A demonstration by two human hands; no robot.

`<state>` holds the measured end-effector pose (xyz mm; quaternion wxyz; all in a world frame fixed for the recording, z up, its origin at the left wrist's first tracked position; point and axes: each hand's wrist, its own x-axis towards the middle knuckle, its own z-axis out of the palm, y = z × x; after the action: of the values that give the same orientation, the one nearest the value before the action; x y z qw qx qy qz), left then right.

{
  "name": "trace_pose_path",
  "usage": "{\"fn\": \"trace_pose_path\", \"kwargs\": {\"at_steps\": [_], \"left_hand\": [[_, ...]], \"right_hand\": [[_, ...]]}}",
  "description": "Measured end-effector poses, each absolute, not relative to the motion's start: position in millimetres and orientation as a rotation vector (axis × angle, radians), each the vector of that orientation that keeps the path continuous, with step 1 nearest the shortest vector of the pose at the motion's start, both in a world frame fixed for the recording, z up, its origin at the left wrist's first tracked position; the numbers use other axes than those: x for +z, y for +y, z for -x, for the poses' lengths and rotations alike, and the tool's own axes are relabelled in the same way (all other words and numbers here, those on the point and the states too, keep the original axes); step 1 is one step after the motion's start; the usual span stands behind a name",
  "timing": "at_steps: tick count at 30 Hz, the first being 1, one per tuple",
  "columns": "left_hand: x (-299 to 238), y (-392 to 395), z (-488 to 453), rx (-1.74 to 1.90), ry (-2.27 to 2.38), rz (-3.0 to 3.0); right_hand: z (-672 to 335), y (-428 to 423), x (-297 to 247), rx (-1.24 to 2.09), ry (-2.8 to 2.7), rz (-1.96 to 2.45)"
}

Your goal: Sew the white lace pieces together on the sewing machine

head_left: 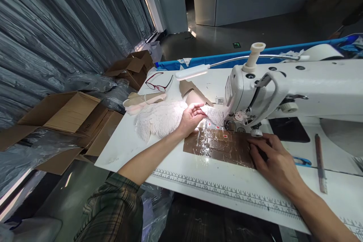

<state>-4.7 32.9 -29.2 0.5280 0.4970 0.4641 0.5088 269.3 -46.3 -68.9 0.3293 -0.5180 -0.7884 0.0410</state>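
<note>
A white lace fabric [161, 119] lies bunched on the table and runs toward the needle area of a white sewing machine [255, 87]. My left hand [191, 119] is closed at the lace left of the presser foot, its fingertips pinching the edge. A shiny brown sheet [218, 145] lies flat in front of the needle, with small red marks near its back edge. My right hand [273, 159] rests at the sheet's right end, thumb and forefinger apart, fingertips beside the machine's lower knob. The needle tip is hard to make out.
Red-framed glasses [159, 85] and beige fabric pieces [193, 92] lie behind the lace. A lamp [193, 72] hangs over the table. Blue thread snips [303, 162] and a brown stick-like tool [320, 164] lie at right. Printed ruler [212, 189] lines the front edge; cardboard boxes [70, 117] stand left.
</note>
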Motion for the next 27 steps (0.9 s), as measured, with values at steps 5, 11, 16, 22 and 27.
{"fn": "trace_pose_path", "kwargs": {"at_steps": [5, 11, 16, 22, 27], "left_hand": [[-33, 35, 4, 1.217, 1.146, -1.202], [-34, 37, 3, 1.222, 1.177, -1.216], [-34, 35, 6, 1.166, 1.151, -1.257], [-37, 38, 16, 1.054, 1.209, -1.777], [-15, 47, 27, 0.66, 1.411, -2.548]], "right_hand": [[-270, -46, -69, 0.117, -2.059, 1.36], [-270, -45, -69, 0.122, -2.06, 1.341], [-268, -45, -67, 0.172, -2.005, 1.338], [-270, -45, -59, 0.24, -1.907, 1.334], [-275, -24, -36, 0.378, -1.87, 1.404]]}}
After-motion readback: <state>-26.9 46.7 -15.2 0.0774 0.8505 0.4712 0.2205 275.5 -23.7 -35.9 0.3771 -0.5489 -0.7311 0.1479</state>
